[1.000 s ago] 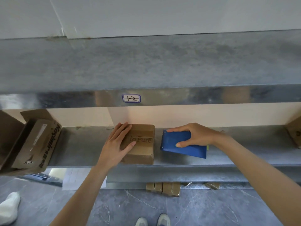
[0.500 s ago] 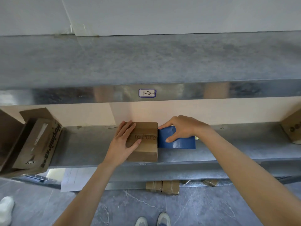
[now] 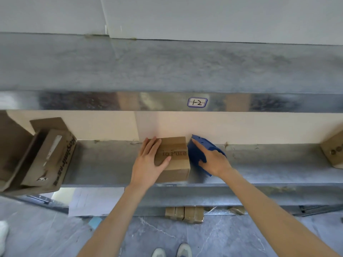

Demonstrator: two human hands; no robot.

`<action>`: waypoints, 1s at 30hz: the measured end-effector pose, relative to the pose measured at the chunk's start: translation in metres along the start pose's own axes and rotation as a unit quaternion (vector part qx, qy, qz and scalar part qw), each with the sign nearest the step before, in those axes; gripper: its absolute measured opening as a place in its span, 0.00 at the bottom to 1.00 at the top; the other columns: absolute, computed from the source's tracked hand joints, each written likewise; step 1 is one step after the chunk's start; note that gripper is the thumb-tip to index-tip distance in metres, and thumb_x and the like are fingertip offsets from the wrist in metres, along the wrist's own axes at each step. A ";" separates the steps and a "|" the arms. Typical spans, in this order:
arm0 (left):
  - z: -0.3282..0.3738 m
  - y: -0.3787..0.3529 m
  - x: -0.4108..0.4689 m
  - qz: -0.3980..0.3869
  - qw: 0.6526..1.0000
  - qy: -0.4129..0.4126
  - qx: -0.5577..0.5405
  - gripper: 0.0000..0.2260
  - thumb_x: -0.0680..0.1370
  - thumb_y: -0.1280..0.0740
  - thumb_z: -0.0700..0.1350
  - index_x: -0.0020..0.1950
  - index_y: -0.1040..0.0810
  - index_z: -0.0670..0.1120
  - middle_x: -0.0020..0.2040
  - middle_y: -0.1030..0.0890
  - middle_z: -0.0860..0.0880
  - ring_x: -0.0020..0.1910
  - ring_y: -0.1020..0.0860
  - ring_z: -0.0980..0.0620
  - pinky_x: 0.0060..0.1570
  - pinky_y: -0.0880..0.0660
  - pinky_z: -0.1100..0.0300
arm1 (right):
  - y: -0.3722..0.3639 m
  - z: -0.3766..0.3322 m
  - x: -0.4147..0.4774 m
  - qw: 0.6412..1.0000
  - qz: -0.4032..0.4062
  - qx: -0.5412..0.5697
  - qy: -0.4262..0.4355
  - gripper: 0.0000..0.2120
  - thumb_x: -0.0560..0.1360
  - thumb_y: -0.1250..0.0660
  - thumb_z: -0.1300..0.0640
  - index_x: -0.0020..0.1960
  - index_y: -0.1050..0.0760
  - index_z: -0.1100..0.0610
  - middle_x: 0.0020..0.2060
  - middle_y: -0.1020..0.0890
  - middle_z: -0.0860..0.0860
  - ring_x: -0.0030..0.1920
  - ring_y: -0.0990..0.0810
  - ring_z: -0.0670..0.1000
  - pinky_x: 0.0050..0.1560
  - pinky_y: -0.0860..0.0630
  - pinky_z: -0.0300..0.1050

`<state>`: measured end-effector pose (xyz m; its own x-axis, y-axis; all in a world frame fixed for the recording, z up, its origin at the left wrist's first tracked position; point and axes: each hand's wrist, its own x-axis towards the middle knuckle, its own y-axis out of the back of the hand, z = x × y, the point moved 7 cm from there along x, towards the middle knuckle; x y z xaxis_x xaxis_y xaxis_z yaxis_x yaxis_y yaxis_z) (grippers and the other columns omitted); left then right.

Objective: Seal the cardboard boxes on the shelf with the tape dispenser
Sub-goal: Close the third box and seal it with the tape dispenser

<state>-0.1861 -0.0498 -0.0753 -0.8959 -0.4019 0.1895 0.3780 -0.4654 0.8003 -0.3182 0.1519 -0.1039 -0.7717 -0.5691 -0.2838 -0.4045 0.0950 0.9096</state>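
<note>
Grey metal shelf [image 3: 104, 164]: the left hand [image 3: 148, 164] lies flat on the small brown box [image 3: 175, 160], which looks light and stiff and may slide, so press its top. Just beside it, the right hand [image 3: 215, 162] grips the blue tape dispenser [image 3: 195, 154].

The right hand [image 3: 215, 162] now holds the blue tape dispenser [image 3: 195, 154] tipped up against the right side of the cardboard box [image 3: 176, 169], no longer apart from it.

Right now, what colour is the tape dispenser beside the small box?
Solid blue; the tape dispenser shows best in the head view, held by the right hand.
</note>
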 end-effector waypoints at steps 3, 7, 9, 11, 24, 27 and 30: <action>0.000 0.001 0.000 0.001 1.000 0.004 -0.005 0.31 0.76 0.38 0.66 0.75 0.34 0.54 0.78 0.38 0.58 0.79 0.47 0.57 0.65 0.27 0.53 | -0.007 -0.001 0.001 1.000 0.007 0.001 0.000 0.39 0.80 0.40 0.58 0.79 0.60 0.38 0.42 0.20 0.55 0.32 0.25 0.52 0.25 0.36 0.40; 0.000 0.002 0.000 -0.002 1.000 0.004 -0.011 0.31 0.76 0.39 0.66 0.75 0.34 0.53 0.78 0.38 0.58 0.79 0.48 0.57 0.65 0.27 0.52 | -0.006 0.001 0.002 0.999 0.013 0.036 0.000 0.38 0.81 0.39 0.57 0.79 0.60 0.37 0.46 0.20 0.54 0.30 0.29 0.46 0.27 0.35 0.37; -0.001 0.001 -0.001 -0.008 1.000 0.005 -0.020 0.31 0.75 0.39 0.67 0.75 0.34 0.54 0.79 0.39 0.59 0.79 0.49 0.58 0.67 0.29 0.52 | -0.008 0.005 0.004 0.999 0.010 0.051 -0.011 0.41 0.81 0.37 0.54 0.75 0.65 0.33 0.50 0.18 0.57 0.35 0.22 0.50 0.33 0.27 0.41; -0.003 0.000 0.000 -0.019 0.999 0.007 -0.041 0.32 0.76 0.37 0.66 0.76 0.35 0.54 0.79 0.40 0.59 0.80 0.50 0.58 0.73 0.34 0.51 | -0.009 0.005 0.002 0.998 0.003 0.064 -0.023 0.41 0.81 0.37 0.49 0.76 0.67 0.34 0.56 0.19 0.58 0.44 0.18 0.54 0.37 0.24 0.45; -0.008 0.002 0.004 -0.022 0.998 -0.034 -0.047 0.39 0.71 0.37 0.71 0.77 0.34 0.52 0.79 0.39 0.58 0.80 0.50 0.58 0.76 0.52 0.58 | 0.039 -0.023 -0.016 0.963 0.197 0.183 0.007 0.21 0.83 0.41 0.50 0.75 0.38 0.48 0.65 0.27 0.50 0.61 0.25 0.51 0.58 0.26 0.47; -0.010 -0.002 0.003 -0.024 0.991 -0.019 -0.133 0.38 0.72 0.31 0.65 0.76 0.32 0.48 0.79 0.38 0.57 0.80 0.53 0.61 0.75 0.48 0.61 | 0.034 -0.065 -0.011 0.936 0.177 0.295 0.078 0.20 0.82 0.38 0.52 0.73 0.34 0.50 0.68 0.31 0.45 0.66 0.34 0.40 0.66 0.37 0.35; -0.011 -0.003 0.002 -0.009 0.986 -0.019 -0.166 0.39 0.70 0.31 0.66 0.75 0.31 0.47 0.78 0.36 0.55 0.80 0.52 0.59 0.75 0.47 0.61 | 0.011 -0.091 -0.004 0.915 0.126 0.371 0.096 0.20 0.82 0.38 0.53 0.73 0.34 0.48 0.73 0.35 0.43 0.73 0.41 0.38 0.72 0.42 0.36</action>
<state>-0.1870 -0.0576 -0.0838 -0.9085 -0.3652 0.2030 0.4126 -0.7075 0.5738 -0.2752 0.0810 -0.0652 -0.8145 -0.5793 0.0308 -0.5022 0.7307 0.4626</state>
